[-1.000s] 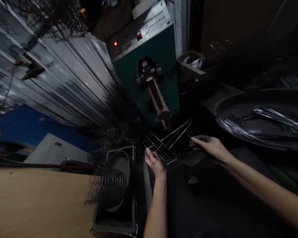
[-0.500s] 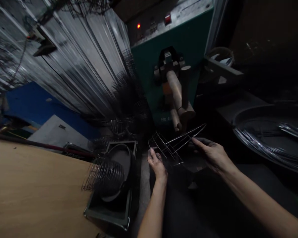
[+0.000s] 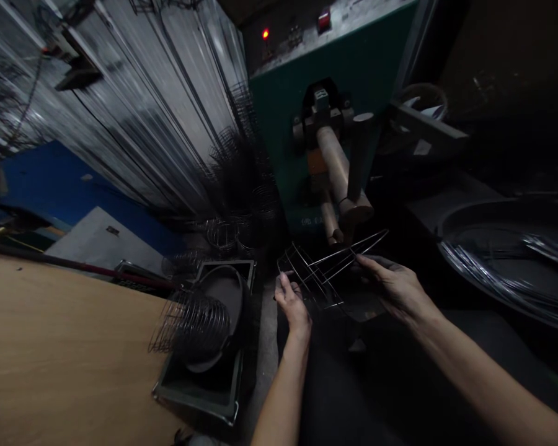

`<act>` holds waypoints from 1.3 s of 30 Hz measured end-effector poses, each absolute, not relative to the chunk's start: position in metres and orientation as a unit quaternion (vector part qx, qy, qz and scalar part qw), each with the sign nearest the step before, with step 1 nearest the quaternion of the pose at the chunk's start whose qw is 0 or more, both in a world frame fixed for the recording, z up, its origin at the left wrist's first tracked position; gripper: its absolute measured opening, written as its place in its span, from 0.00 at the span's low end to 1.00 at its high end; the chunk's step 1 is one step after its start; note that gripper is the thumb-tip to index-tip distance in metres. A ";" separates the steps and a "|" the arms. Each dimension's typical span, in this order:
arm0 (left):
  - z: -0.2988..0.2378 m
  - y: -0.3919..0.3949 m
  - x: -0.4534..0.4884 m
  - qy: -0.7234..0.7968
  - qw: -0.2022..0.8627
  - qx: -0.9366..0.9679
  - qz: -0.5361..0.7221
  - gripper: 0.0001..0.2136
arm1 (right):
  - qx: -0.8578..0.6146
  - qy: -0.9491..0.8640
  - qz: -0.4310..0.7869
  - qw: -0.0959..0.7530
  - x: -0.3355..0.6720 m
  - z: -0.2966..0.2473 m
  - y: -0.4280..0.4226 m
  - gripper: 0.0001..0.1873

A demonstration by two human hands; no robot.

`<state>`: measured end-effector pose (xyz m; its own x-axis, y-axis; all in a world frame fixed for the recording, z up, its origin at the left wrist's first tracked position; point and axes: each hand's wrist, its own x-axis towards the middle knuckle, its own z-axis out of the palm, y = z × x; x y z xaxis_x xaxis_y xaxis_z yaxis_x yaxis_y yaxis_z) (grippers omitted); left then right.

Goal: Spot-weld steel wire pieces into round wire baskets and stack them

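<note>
A wire frame (image 3: 323, 282) made of thin metal rods, with a ring-like part, is held between both my hands. My left hand (image 3: 292, 300) pinches its left end with thumb and fingers. On the right, my right hand (image 3: 393, 279) grips the rods, its fingers partly in shadow. Just above the frame are the rod-shaped electrodes (image 3: 344, 179) of a green machine (image 3: 279, 124); the lower electrode tip (image 3: 335, 237) sits very close to the wire, and I cannot tell whether they touch.
At left, wire rings (image 3: 193, 322) lie over a black pan (image 3: 232, 297) in a green-framed crate (image 3: 195, 402), beside a wooden board (image 3: 65, 353). At right stands a large round tray (image 3: 451, 226) with metal wires (image 3: 483, 272). Stacked wire rings (image 3: 223, 235) stand behind.
The view has shifted slightly, so the machine sits a little to the right. Both hands keep their hold on the wire frame, which has barely moved against the electrodes.
</note>
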<state>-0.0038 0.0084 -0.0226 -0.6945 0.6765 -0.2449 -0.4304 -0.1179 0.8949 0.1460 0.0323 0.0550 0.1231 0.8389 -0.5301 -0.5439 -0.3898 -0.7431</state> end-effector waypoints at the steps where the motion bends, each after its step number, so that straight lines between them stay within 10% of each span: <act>1: -0.022 0.009 -0.004 0.544 0.383 0.113 0.738 0.22 | -0.524 -0.139 0.647 0.536 0.146 0.055 0.033 0.08; 28: -0.001 0.025 -0.012 0.533 0.373 0.108 0.752 0.18 | -0.546 -0.189 0.634 0.513 0.162 0.053 0.014 0.05; 33: 0.006 0.019 -0.012 0.543 0.345 0.158 0.749 0.18 | -0.545 -0.469 0.522 0.458 0.151 0.078 -0.012 0.16; 39: -0.024 -0.038 -0.002 0.585 0.287 0.318 0.689 0.19 | -0.531 -0.686 0.334 0.369 0.150 0.097 0.000 0.04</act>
